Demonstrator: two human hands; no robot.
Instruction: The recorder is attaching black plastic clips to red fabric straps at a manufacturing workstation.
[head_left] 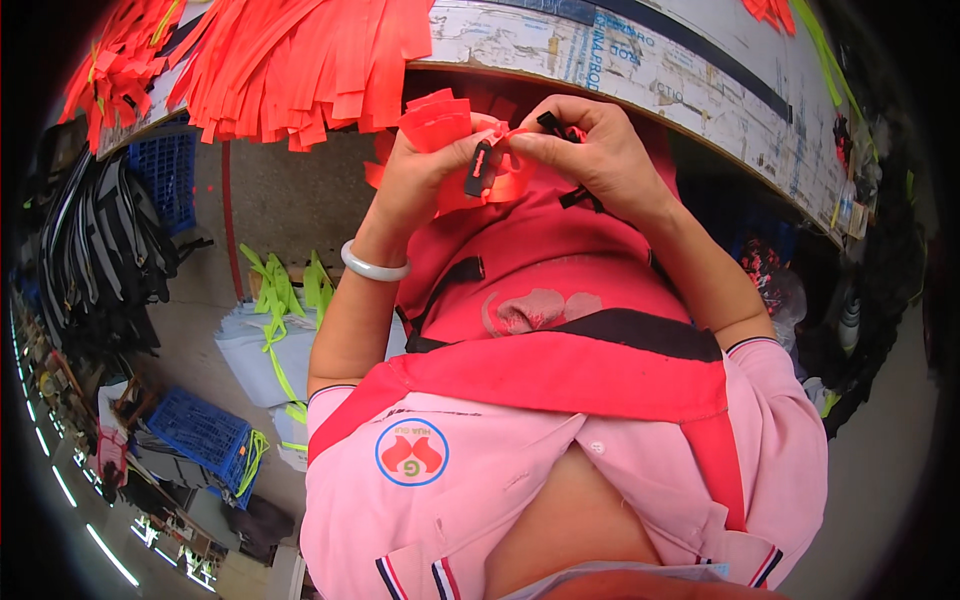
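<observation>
Both hands are in front of my red apron [560,245], just below the table's edge. Closed around a small bundle of bright orange-red fabric strips [437,120] is my left hand [410,175], its thumb toward the middle. A black tab [479,168] with a small red mark hangs beside that thumb. My right hand [625,165] pinches the strips where they meet the left fingers. Small black strap ends [549,123] stick out around the right fingers, and more black ends [580,198] show beneath. The fingers partly hide how these pieces join.
A heap of orange-red strips [300,70] hangs over the edge of the work table [500,40]. Black and grey straps [95,240] hang at the left, near blue crates [200,430]. Stacked pale sheets [265,340] lie on the floor with yellow-green ties [275,285].
</observation>
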